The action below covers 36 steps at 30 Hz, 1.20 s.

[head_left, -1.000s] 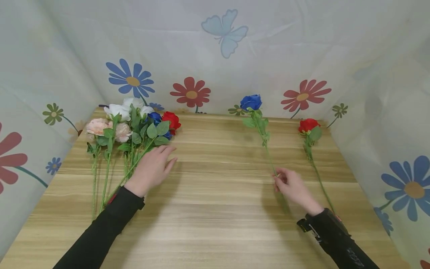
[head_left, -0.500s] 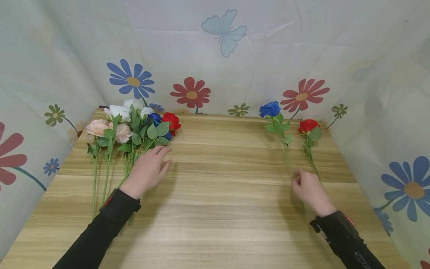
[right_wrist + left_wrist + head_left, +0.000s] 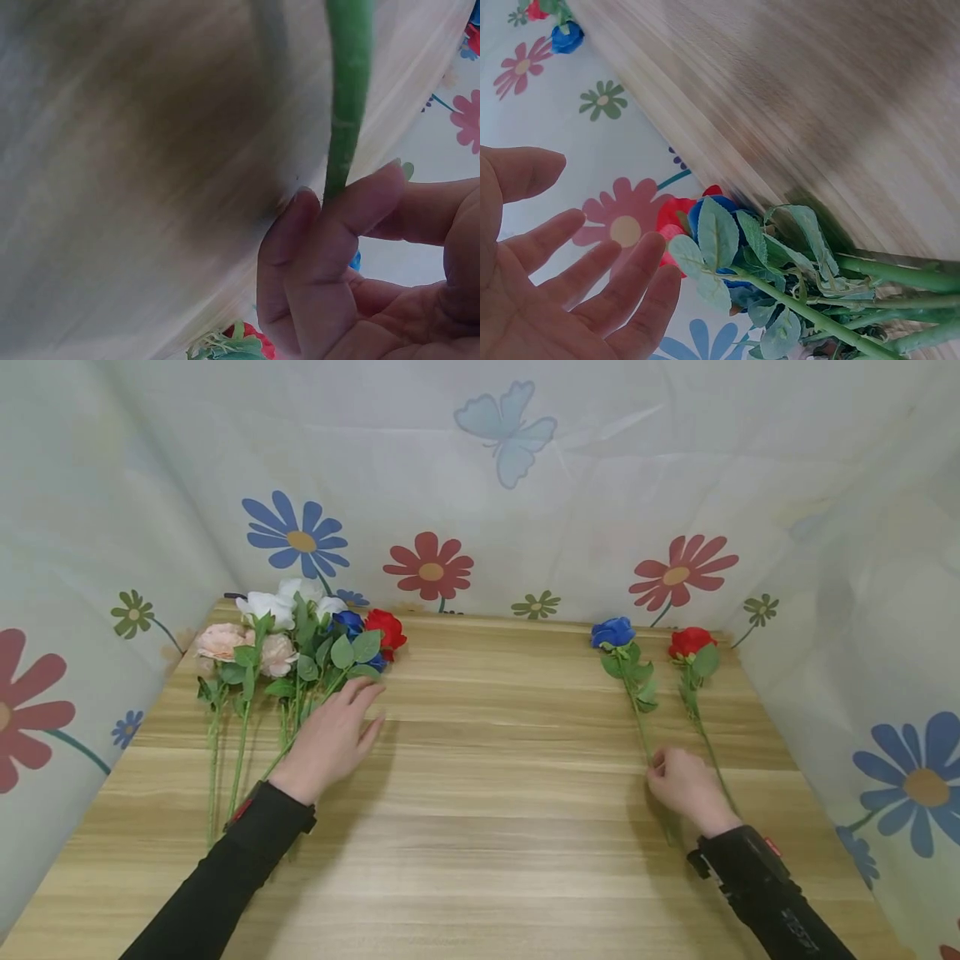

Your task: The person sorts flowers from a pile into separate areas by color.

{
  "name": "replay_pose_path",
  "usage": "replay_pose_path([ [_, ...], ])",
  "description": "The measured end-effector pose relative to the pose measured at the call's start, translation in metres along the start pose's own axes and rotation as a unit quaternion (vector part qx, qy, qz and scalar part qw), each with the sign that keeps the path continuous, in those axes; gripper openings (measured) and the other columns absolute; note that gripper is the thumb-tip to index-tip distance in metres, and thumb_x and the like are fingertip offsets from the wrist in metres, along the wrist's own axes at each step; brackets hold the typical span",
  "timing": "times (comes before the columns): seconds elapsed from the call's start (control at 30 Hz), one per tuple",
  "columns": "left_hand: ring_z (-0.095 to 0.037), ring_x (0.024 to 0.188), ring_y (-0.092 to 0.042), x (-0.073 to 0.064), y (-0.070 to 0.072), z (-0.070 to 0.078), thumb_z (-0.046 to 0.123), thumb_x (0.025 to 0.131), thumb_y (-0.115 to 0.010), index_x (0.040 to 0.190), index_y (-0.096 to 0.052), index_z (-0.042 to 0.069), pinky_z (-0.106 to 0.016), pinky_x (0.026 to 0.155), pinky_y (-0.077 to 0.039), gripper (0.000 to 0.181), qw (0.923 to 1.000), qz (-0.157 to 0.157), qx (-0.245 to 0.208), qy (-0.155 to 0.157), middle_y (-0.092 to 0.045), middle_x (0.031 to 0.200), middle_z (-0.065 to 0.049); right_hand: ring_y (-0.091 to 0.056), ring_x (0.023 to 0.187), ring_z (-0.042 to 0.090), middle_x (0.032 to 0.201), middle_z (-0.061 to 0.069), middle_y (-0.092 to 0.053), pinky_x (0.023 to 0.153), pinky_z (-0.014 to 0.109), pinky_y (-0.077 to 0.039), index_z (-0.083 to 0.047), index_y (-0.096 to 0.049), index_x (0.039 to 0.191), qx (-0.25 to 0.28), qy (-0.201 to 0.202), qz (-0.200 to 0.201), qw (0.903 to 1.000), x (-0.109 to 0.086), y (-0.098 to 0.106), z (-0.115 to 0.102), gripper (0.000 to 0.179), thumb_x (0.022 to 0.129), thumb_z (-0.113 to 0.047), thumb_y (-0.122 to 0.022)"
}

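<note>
In the head view my right hand (image 3: 692, 789) pinches the stem of a blue rose (image 3: 612, 632) over the right part of the table. The right wrist view shows the green stem (image 3: 349, 97) between my thumb and curled fingers. To its right lies a red rose (image 3: 692, 643), its stem partly behind the hand. My left hand (image 3: 330, 739), fingers relaxed and apart, hovers over or beside the stems of a flower bunch at the left; whether it touches them I cannot tell. In the left wrist view its palm faces leaves (image 3: 718, 231) and holds nothing.
The bunch on the left has white roses (image 3: 266, 608), pale pink flowers (image 3: 222, 642), blue ones and another red rose (image 3: 386, 631). Beneath everything is a wooden table (image 3: 480, 827). A flower-printed cloth (image 3: 375, 460) rises along its back and sides.
My right hand has carried the blue rose rightward and lowered its bloom toward the table's back edge, beside the red rose. The left hand has barely shifted.
</note>
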<state>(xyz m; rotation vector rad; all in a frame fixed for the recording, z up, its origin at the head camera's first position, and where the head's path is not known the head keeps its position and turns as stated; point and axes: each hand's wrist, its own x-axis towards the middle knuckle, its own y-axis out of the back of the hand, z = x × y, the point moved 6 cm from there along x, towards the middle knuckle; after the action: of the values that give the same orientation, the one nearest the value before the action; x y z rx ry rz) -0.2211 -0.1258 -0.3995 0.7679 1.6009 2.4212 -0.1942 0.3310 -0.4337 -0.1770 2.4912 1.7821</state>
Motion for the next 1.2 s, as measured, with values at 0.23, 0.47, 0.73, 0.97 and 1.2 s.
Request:
replay_pose_path([
  [0.23, -0.037, 0.097, -0.058, 0.000, 0.000, 0.000, 0.023, 0.095, -0.057, 0.139, -0.043, 0.004, -0.046, 0.070, -0.050, 0.049, 1.0000, 0.002, 0.000, 0.006, -0.040, 0.140, -0.021, -0.063, 0.075, 0.030, 0.089, 0.021, -0.067, 0.062, 0.044, -0.049, 0.008, -0.058, 0.104, 0.001, -0.015, -0.005, 0.9999, 0.000, -0.002, 0.001, 0.029, 0.085, -0.013, -0.055],
  [0.47, -0.038, 0.100, -0.057, -0.002, -0.001, -0.002, 0.021, 0.094, -0.059, 0.140, -0.042, 0.005, -0.048, 0.070, -0.050, 0.052, 0.9999, -0.002, -0.005, 0.010, -0.038, 0.141, -0.021, -0.058, 0.068, 0.023, 0.085, 0.017, -0.064, 0.057, 0.037, -0.047, 0.011, -0.053, 0.110, 0.019, -0.016, -0.025, 0.9994, -0.001, -0.004, -0.004, 0.034, 0.083, -0.010, -0.058],
  [0.73, -0.038, 0.097, -0.058, -0.002, -0.002, -0.003, 0.020, 0.092, -0.061, 0.141, -0.042, 0.006, -0.046, 0.066, -0.051, 0.054, 0.9999, 0.001, -0.004, 0.010, -0.038, 0.141, -0.022, -0.055, 0.066, 0.021, 0.081, 0.012, -0.062, 0.058, 0.037, -0.046, 0.010, -0.053, 0.111, 0.030, -0.004, -0.025, 0.9992, 0.003, -0.009, -0.014, 0.037, 0.078, -0.006, -0.059],
  [0.97, -0.038, 0.100, -0.057, -0.003, -0.002, -0.004, 0.019, 0.093, -0.060, 0.142, -0.040, 0.007, -0.046, 0.066, -0.050, 0.054, 0.9999, -0.006, -0.007, 0.014, -0.037, 0.141, -0.021, -0.054, 0.065, 0.020, 0.077, 0.009, -0.061, 0.059, 0.038, -0.046, 0.009, -0.054, 0.108, 0.031, 0.005, -0.017, 0.9994, 0.006, -0.009, -0.023, 0.035, 0.077, -0.006, -0.061],
  [1.2, -0.038, 0.098, -0.057, -0.005, -0.003, -0.004, 0.020, 0.093, -0.060, 0.141, -0.041, 0.007, -0.046, 0.065, -0.050, 0.052, 0.9998, -0.008, -0.003, 0.015, -0.039, 0.140, -0.022, -0.056, 0.065, 0.020, 0.078, 0.011, -0.063, 0.059, 0.039, -0.047, 0.010, -0.055, 0.109, 0.033, 0.009, -0.010, 0.9994, 0.005, -0.007, -0.022, 0.034, 0.081, -0.010, -0.060],
])
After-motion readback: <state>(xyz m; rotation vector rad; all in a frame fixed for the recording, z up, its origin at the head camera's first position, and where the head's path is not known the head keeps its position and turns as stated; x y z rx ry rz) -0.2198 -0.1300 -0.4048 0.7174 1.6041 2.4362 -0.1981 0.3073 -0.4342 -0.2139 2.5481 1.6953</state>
